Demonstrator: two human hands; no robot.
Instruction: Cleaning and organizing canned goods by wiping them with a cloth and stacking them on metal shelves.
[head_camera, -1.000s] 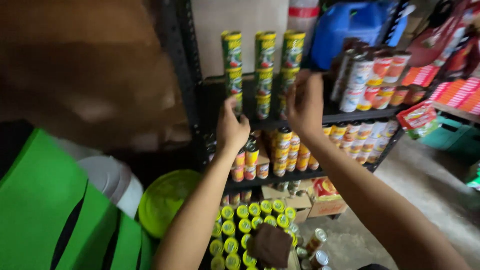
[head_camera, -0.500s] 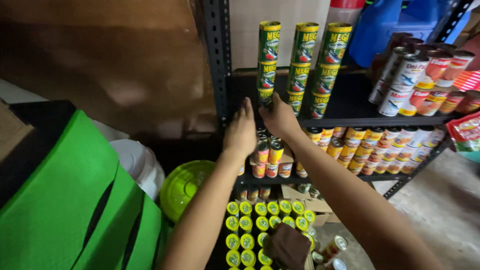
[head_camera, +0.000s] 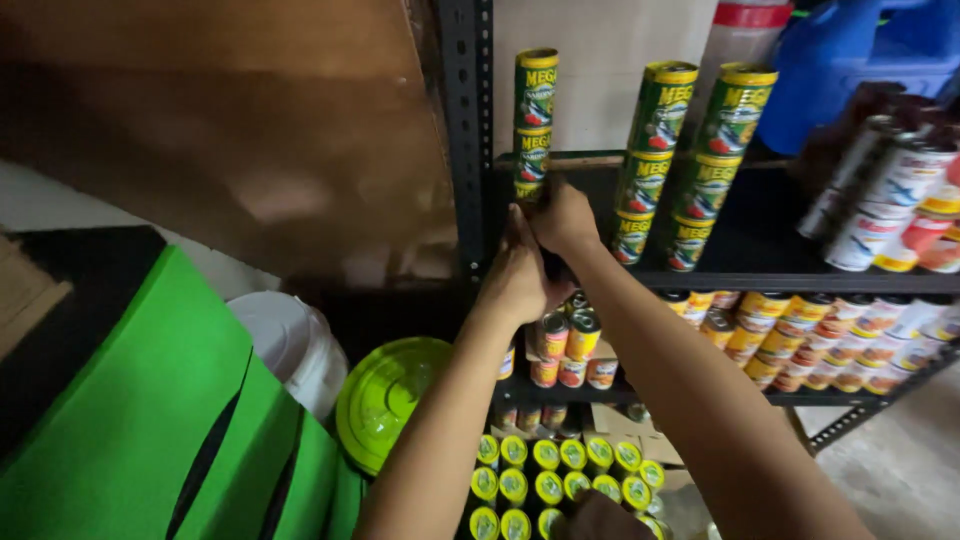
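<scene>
Upright green can stack (head_camera: 534, 125) on shelf

Both hands have closed in on the leftmost stack of green cans (head_camera: 535, 125). A second ago they were spread, the right hand (head_camera: 562, 215) by the right-hand stack; now it sits at the stack's base, the left hand (head_camera: 518, 275) pressed against it, apparently gripping the bottom can.

Two bare forearms rise from the bottom edge, no sleeves, no watch, no bracelets showing. The left hand (head_camera: 520, 275) wears no glove and no ring that can be seen; the right hand (head_camera: 563, 215) is just as plain, fingers uncovered, wrist unadorned.
</scene>
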